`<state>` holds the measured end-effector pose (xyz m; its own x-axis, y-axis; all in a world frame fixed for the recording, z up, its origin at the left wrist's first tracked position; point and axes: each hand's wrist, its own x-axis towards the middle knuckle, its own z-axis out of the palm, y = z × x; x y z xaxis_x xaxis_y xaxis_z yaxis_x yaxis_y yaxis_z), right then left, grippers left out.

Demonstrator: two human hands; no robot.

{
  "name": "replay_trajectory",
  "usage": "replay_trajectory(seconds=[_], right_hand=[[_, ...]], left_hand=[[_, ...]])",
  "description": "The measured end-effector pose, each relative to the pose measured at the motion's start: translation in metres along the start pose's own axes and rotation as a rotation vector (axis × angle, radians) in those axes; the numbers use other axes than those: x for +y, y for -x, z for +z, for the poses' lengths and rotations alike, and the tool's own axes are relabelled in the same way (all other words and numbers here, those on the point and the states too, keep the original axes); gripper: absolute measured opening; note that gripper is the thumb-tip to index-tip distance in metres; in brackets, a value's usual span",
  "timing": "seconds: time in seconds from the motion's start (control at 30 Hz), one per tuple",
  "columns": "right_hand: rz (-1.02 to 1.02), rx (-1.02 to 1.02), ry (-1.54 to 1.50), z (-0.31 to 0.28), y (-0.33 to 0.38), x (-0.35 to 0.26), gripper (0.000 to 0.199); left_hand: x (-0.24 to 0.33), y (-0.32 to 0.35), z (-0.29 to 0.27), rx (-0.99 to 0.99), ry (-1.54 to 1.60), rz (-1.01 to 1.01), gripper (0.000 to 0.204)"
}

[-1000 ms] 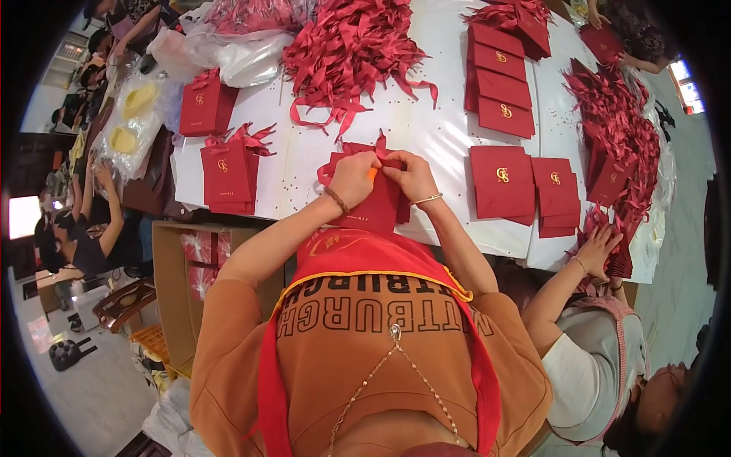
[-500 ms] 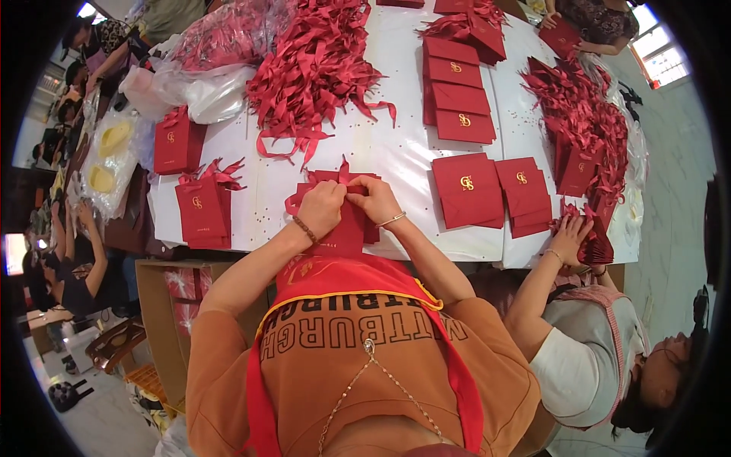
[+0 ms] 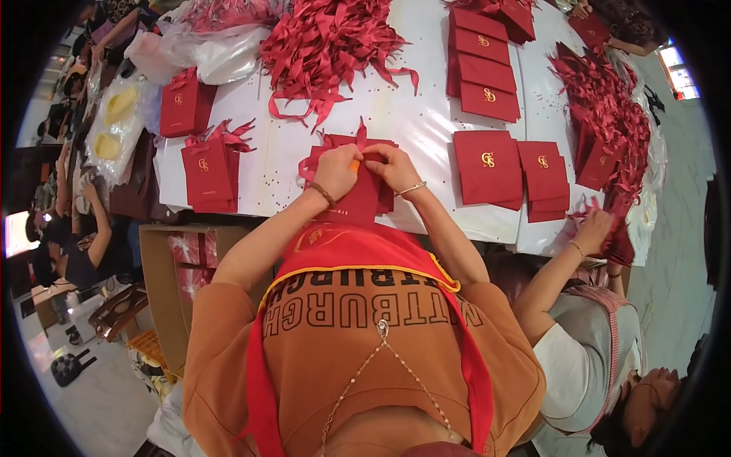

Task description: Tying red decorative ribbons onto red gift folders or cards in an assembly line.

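Both hands pinched shut on one red paper bag (image 3: 358, 194) near the table's (image 3: 426, 129) front edge: left hand (image 3: 337, 169) and right hand (image 3: 394, 166) side by side at the bag's top. Big heap of red ribbons (image 3: 327, 42) farther back, flat red bags (image 3: 487, 164) to the right. Another person's hand (image 3: 592, 228) far right.

Both hands (image 3: 365, 169) have closed together over the red paper bag (image 3: 358, 199).
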<state>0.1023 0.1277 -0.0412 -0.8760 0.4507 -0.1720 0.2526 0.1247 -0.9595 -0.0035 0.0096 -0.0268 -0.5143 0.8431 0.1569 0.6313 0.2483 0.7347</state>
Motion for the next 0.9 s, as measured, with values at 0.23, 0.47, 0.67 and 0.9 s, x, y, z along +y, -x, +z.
replay_trajectory(seconds=[0.23, 0.47, 0.67, 0.9], right_hand=[[-0.073, 0.024, 0.03, 0.014, -0.004, 0.006, 0.023], [-0.147, -0.015, 0.022, 0.002, 0.003, -0.01, 0.029], [-0.207, 0.06, 0.109, 0.008, 0.007, -0.035, 0.02], [-0.291, 0.012, 0.256, 0.013, 0.011, -0.053, 0.018]], left_hand=[[0.0, 0.001, -0.005, -0.015, -0.096, 0.064, 0.008], [0.007, -0.013, -0.027, 0.048, -0.267, 0.208, 0.014], [-0.017, -0.045, -0.06, -0.58, 0.119, -0.181, 0.02], [-0.039, -0.076, -0.064, -1.035, 0.18, -0.318, 0.018]])
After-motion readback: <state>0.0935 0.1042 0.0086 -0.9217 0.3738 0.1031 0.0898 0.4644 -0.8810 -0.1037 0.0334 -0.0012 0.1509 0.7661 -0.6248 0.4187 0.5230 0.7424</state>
